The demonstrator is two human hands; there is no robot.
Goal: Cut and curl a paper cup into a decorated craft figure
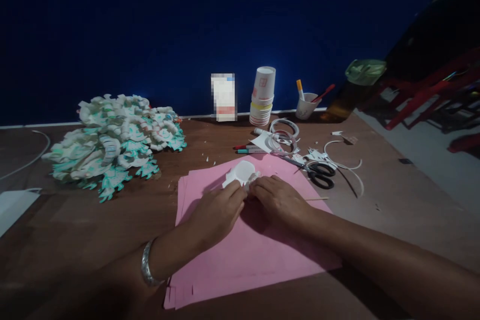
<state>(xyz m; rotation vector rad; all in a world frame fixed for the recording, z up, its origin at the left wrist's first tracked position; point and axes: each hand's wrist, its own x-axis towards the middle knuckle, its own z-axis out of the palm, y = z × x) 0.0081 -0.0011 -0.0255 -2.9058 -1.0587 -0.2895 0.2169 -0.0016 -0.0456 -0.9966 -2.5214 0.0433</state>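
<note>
- Head view: left hand [219, 210] and right hand [279, 200] both pinch the white cut cup [242, 172], low over pink sheets [243, 255].
- Scissors [318, 172] just right of it; markers [249, 149] behind.
- Cutout pile [112, 142] well left, nothing blocking.

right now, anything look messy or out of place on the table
Only cutting litter: white scraps dot the table, and loose rings and curled strips lie by the scissors. Left hand and right hand pinch a cup.
</note>
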